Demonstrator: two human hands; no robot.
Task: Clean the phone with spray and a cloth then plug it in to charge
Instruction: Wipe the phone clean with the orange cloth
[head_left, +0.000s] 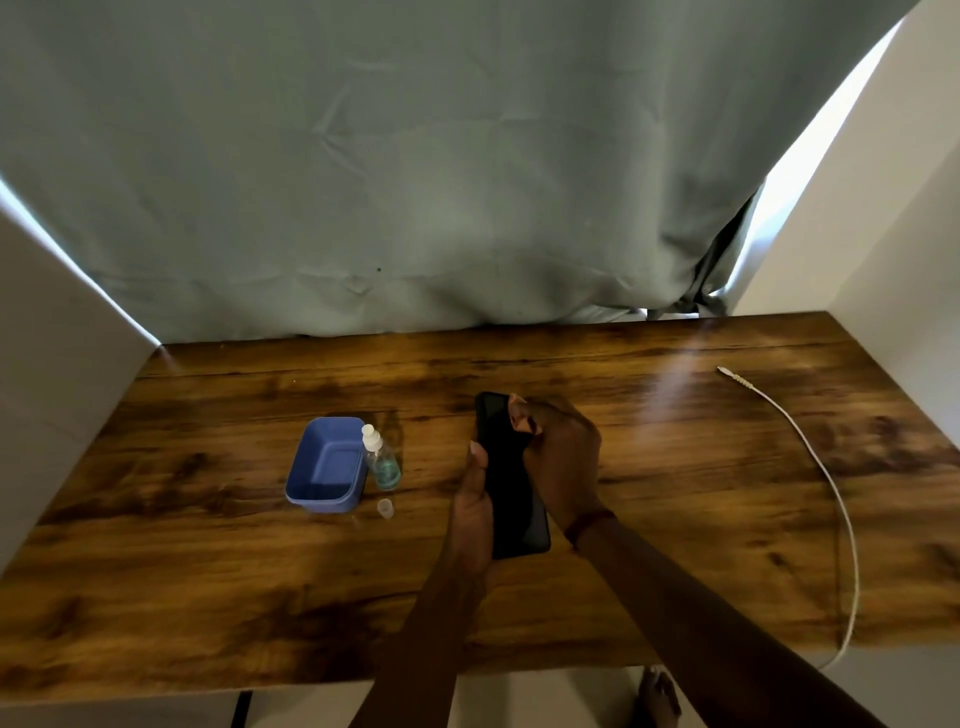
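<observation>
Two hands meet over the middle of a dark wooden table (208, 597), and the rest of the things lie spread to either side. Furthest left stands a blue plastic tub (326, 466), open at the top. Just beside its right wall, touching or nearly so, is a small clear spray bottle (382, 460) with a white nozzle and a little bluish liquid in the bottom. Its clear cap (385, 507) sits on the table just in front of it, apart from the bottle.

Next comes the left hand (474, 512), which grips the black phone (511, 499) along its left edge; the thumb lies up the near side and the fingers wrap beneath, hidden. The phone is held lengthways, tilted, just above the table. The right hand (563, 457) is curled over the upper part of the phone, fingers bent and pinched on what looks like a dark cloth (511, 441) pressed against the screen; the cloth is hard to tell from the black phone. A reddish band circles the right wrist.

Far right, well apart from the hands, a white charging cable (831, 483) curves along the table, its plug end lying free near the back and its other end dropping over the front edge.
</observation>
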